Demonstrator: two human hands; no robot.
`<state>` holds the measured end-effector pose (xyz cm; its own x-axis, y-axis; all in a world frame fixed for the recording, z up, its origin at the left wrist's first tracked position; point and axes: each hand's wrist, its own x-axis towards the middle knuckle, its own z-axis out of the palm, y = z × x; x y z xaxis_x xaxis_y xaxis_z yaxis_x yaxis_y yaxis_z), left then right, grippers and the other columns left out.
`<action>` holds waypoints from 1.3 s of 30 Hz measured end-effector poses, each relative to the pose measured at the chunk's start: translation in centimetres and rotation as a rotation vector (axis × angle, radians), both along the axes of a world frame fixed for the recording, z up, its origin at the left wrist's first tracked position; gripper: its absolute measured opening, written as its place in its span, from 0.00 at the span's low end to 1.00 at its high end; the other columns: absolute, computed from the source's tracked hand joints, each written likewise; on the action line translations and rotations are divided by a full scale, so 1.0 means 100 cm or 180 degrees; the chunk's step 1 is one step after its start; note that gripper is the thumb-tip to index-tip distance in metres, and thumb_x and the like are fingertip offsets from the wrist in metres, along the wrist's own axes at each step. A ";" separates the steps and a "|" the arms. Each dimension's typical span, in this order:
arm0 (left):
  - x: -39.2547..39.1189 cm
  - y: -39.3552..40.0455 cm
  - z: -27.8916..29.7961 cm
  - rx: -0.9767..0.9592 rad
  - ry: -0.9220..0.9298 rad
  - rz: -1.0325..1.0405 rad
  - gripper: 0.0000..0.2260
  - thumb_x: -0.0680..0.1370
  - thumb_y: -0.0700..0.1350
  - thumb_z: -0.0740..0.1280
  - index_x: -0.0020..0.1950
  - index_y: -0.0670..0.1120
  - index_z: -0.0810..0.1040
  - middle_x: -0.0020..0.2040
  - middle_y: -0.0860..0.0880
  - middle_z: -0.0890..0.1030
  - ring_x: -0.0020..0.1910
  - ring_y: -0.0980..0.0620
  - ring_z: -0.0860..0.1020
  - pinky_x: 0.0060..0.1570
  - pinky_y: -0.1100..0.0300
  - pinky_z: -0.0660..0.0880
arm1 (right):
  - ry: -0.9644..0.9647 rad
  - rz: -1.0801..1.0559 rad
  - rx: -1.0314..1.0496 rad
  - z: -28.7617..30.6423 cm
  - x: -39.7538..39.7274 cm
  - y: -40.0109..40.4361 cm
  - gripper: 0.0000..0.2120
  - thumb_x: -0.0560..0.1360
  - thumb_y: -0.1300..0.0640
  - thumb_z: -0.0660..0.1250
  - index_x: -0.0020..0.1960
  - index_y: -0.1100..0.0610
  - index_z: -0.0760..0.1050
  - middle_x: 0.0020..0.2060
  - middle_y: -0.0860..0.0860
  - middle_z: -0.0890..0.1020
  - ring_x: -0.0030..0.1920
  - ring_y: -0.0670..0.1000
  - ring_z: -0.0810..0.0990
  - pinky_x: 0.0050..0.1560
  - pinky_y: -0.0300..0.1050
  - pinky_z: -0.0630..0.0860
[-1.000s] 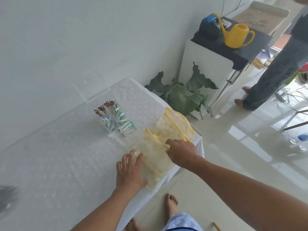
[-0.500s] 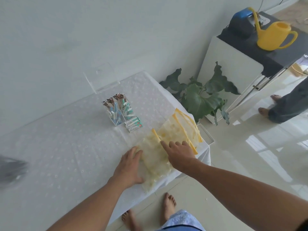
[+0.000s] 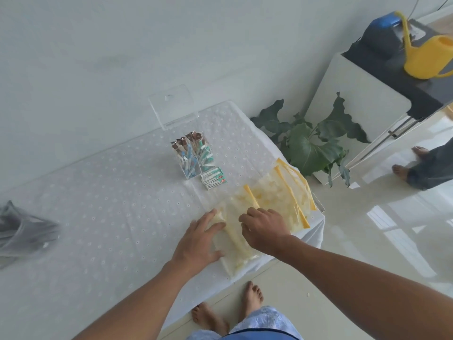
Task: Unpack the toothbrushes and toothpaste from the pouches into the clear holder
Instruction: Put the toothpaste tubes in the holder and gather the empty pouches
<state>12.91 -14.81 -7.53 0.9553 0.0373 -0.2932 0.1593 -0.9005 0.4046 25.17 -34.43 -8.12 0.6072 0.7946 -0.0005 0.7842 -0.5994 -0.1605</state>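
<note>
Both hands are laid on the nearest pouch, the left hand at its left edge and the right hand on its right part. Further pouches are stacked just right of and behind the grip. The clear holder is set well behind it, with what seem to be toothpaste boxes beside its right side. Far left on the table, a blurred object is seen.

Clear plastic holder, translucent pouches, eyelet tablecloth, glossy floor.

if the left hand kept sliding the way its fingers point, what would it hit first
Probably the small toothpaste boxes lying beside the clear holder; the left hand already rests on the nearest pouch. Depth is uncertain.
</note>
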 end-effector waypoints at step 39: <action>-0.064 0.093 0.002 0.0485 0.0617 0.2224 0.24 0.81 0.53 0.62 0.77 0.51 0.68 0.74 0.52 0.70 0.72 0.49 0.69 0.69 0.54 0.71 | 0.0408 0.0358 -0.1281 0.003 0.088 0.146 0.23 0.81 0.60 0.62 0.74 0.49 0.65 0.63 0.50 0.76 0.54 0.57 0.83 0.41 0.49 0.72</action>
